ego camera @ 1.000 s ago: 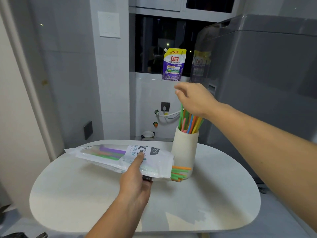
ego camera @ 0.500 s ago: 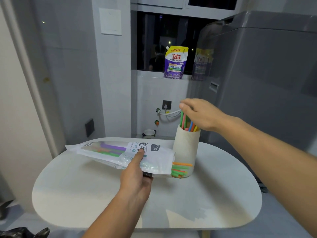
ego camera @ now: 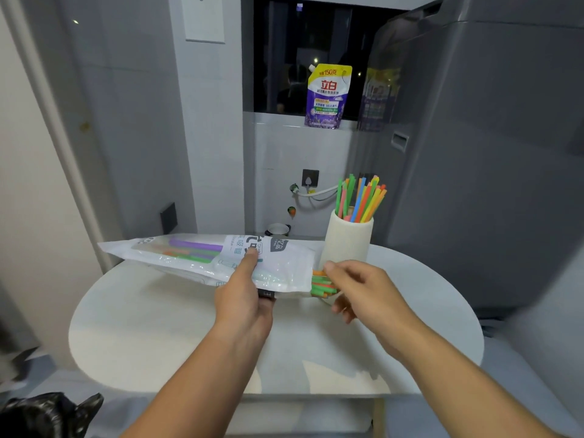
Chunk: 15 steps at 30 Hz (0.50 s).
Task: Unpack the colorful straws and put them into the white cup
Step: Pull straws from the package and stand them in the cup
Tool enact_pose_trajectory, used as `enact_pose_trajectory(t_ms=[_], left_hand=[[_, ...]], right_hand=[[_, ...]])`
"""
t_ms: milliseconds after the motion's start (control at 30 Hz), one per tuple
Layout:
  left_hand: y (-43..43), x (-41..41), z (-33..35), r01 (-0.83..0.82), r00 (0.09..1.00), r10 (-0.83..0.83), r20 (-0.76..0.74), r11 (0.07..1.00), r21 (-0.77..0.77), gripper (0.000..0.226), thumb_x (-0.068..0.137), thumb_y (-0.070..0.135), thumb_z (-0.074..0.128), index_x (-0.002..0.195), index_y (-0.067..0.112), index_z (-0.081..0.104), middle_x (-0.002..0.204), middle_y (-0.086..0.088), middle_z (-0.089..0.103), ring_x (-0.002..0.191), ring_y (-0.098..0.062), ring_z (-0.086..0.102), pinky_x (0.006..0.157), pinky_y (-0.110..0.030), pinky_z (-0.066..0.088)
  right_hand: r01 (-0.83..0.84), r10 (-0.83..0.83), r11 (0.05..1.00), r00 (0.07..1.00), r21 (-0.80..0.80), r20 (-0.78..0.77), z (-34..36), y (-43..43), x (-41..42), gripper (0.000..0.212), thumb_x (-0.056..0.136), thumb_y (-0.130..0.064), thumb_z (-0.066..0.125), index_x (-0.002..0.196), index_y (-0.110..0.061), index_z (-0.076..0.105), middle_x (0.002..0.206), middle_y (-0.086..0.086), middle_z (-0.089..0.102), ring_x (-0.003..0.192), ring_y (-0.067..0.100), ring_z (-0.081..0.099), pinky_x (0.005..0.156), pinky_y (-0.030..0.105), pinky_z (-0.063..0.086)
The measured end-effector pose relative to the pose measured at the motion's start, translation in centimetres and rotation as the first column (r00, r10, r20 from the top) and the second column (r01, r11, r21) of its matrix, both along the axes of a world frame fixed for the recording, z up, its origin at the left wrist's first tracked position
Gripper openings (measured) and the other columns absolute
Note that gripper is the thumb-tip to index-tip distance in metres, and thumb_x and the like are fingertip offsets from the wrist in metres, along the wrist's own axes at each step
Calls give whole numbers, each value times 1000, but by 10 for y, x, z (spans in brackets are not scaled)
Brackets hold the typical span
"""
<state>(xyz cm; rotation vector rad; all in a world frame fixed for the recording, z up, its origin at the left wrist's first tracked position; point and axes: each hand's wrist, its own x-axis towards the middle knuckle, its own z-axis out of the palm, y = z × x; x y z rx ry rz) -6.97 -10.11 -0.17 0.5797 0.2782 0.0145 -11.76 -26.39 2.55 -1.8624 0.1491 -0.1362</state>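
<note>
Left hand (ego camera: 245,298) grasps the straw package (ego camera: 196,259) over the bench (ego camera: 158,327); right hand (ego camera: 363,292) at the protruding straws (ego camera: 320,284), grasp indeterminate.

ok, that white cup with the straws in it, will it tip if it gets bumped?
Probably tippy: the white cup is tall and narrow, and its straws stand well above the rim, mostly leaning right. It likely slides easily too, since the table looks smooth. The right hand is close beside its base, so a knock is plausible.

The purple pouch (ego camera: 326,98) on the sill reads "立白" and "150克".
</note>
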Motion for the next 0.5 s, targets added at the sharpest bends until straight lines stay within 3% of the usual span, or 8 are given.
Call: enact_pose_trajectory(t_ms=[100, 200, 367, 500], left_hand=[[-2, -4, 0, 0, 1000, 0, 1, 999, 35, 32, 94, 14, 72, 126, 16, 68, 117, -6, 78, 90, -18, 77, 69, -32, 65], [-3, -5, 2, -13, 1000, 13, 0, 998, 56, 33, 94, 14, 72, 126, 16, 67, 117, -5, 78, 86, -17, 76, 63, -29, 62], [-2, -7, 4, -30, 1000, 31, -7, 998, 58, 34, 92, 12, 73, 125, 15, 68, 115, -4, 79, 81, -14, 77, 62, -28, 63], [0, -7, 5, -29, 999, 30, -12, 998, 49, 34, 93, 12, 72, 126, 17, 67, 114, -2, 79, 83, -14, 77, 68, -30, 65]], right_hand=[[-10, 8, 991, 1000, 134, 18, -7, 1, -1, 13, 93, -19, 69, 93, -7, 75, 76, 12, 70, 55, 14, 61, 50, 27, 47], [-2, 3, 978, 1000, 208, -3, -10, 2, -3, 10, 91, -13, 70, 91, -4, 75, 73, 13, 71, 57, 17, 61, 51, 25, 49], [43, -45, 977, 999, 209, 5, -9, -2, -1, 9, 91, -9, 69, 95, -3, 75, 81, 18, 75, 57, 16, 64, 54, 25, 52], [90, -96, 980, 995, 178, 24, -3, -9, -4, 8, 92, -7, 67, 93, -3, 74, 82, 24, 74, 55, 18, 63, 47, 25, 50]])
